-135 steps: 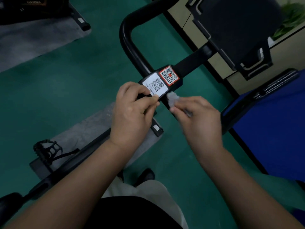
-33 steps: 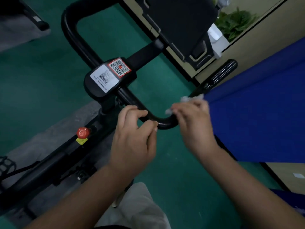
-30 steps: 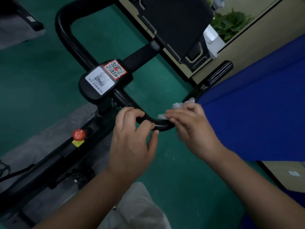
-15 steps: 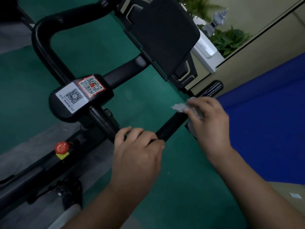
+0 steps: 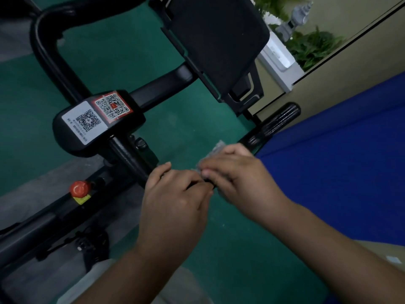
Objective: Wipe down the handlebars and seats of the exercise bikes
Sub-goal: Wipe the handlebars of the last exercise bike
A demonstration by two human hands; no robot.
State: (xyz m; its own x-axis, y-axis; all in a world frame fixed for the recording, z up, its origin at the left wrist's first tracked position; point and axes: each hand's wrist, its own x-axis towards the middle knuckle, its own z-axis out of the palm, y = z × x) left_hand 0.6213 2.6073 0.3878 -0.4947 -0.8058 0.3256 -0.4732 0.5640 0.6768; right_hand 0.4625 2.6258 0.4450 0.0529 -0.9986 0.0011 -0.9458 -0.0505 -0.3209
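Note:
The exercise bike's black handlebar (image 5: 275,122) runs from its ribbed right grip down under both my hands, then loops up the left side (image 5: 47,51). My left hand (image 5: 175,200) grips the bar's near bend with curled fingers. My right hand (image 5: 238,181) presses a small grey wipe (image 5: 215,150) against the bar just right of the left hand; the two hands touch. A black centre block with two QR-code stickers (image 5: 96,115) sits left of the hands. The seat is out of view.
A black tablet holder (image 5: 219,40) stands above the bar. A red knob (image 5: 77,188) sits on the bike frame at the lower left. A blue panel (image 5: 339,161) fills the right side, with green floor (image 5: 230,249) below and plants behind a beige wall at the top right.
My right hand has slid the wipe down the right bar from near the ribbed grip to the near bend, meeting my left hand. The camera view has shifted slightly.

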